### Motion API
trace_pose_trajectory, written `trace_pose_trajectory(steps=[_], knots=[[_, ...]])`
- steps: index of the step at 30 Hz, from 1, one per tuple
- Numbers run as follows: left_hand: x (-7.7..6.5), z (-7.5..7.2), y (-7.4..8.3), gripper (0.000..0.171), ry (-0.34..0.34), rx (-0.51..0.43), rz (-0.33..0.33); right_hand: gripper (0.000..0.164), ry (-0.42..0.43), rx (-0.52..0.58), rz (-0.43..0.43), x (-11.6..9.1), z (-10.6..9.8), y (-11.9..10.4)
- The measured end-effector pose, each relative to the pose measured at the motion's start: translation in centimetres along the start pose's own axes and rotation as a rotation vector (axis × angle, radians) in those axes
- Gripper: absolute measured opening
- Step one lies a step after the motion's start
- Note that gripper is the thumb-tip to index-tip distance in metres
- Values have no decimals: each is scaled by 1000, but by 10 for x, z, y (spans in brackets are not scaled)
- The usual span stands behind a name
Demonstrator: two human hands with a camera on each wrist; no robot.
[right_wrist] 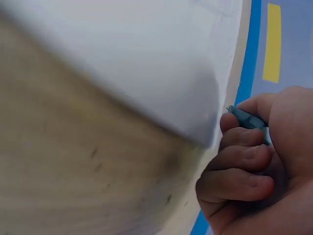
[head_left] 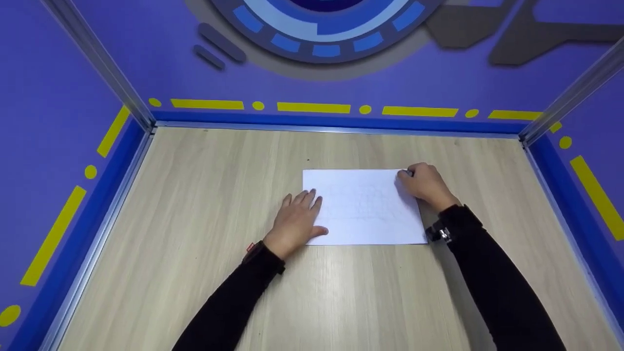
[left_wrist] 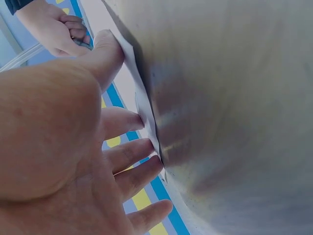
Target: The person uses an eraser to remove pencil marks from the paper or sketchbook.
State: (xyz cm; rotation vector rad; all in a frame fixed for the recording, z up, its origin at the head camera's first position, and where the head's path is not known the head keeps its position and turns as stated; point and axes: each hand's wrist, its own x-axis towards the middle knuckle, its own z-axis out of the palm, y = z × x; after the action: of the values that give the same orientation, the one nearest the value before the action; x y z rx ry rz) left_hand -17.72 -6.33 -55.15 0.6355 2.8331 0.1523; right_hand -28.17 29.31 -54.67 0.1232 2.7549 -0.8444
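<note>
A white sheet of paper (head_left: 363, 209) lies on the wooden table, with faint grey marks across its middle. My left hand (head_left: 295, 222) rests at its left edge, fingers spread and fingertips on the paper; the left wrist view shows the thumb (left_wrist: 108, 51) along the same edge. At the far right corner of the sheet, my right hand (head_left: 426, 185) is curled and pinches a small teal piece (right_wrist: 248, 118) between thumb and forefinger. Most of that piece is hidden inside the hand, and I cannot tell what it is.
The wooden table (head_left: 219, 195) extends around the sheet. Blue panels with yellow dashes (head_left: 312, 107) stand at the back and both sides, and metal rails (head_left: 331, 129) run along their base. Black bands (head_left: 459, 222) with small devices circle the wrists.
</note>
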Motion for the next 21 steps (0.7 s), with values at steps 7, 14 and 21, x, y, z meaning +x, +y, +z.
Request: trace_pose_trajectory(steps=[7, 14, 21], knots=[[-1, 1, -1, 90, 17, -15, 7, 38, -47, -38, -133, -4, 28, -49], [-2, 0, -2, 89, 34, -5, 4, 36, -91, -86, -246, -5, 82, -120], [-4, 1, -1, 88, 85, 17, 28, 34, -100, -143, -238, -5, 109, -159]])
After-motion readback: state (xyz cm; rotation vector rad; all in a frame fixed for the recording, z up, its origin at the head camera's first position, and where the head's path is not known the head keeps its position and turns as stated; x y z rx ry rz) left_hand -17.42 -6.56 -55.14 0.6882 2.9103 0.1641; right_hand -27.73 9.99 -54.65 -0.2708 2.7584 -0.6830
